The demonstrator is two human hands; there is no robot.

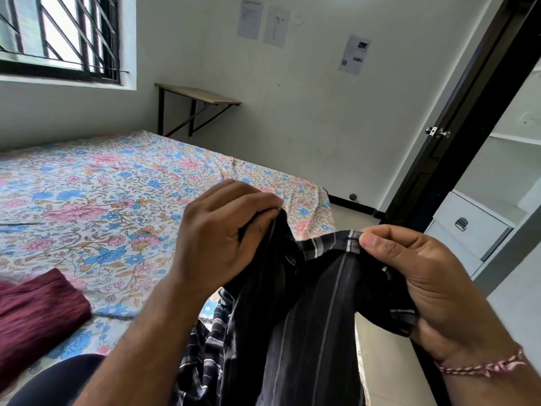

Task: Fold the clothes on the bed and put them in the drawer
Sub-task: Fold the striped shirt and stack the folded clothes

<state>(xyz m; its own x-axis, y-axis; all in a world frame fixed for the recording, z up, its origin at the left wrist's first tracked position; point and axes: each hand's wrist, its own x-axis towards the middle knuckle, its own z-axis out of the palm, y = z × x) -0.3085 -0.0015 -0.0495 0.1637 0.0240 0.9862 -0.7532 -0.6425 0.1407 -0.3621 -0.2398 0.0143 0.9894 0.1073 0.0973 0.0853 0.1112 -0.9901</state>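
Note:
A dark striped shirt (310,312) hangs in front of me above the near right corner of the bed (111,200). My left hand (222,238) grips its top edge on the left with curled fingers. My right hand (433,276) pinches the shirt's collar edge between thumb and fingers on the right. A folded maroon garment (35,317) lies on the floral sheet at the lower left. A white drawer (471,227) with a metal handle sits shut in the wardrobe at the right.
A dark door (456,118) with a round knob stands open between bed and wardrobe shelves (515,136). A small wall-mounted table (199,96) sits in the far corner under the barred window (61,36). Bare floor lies to the right of the bed.

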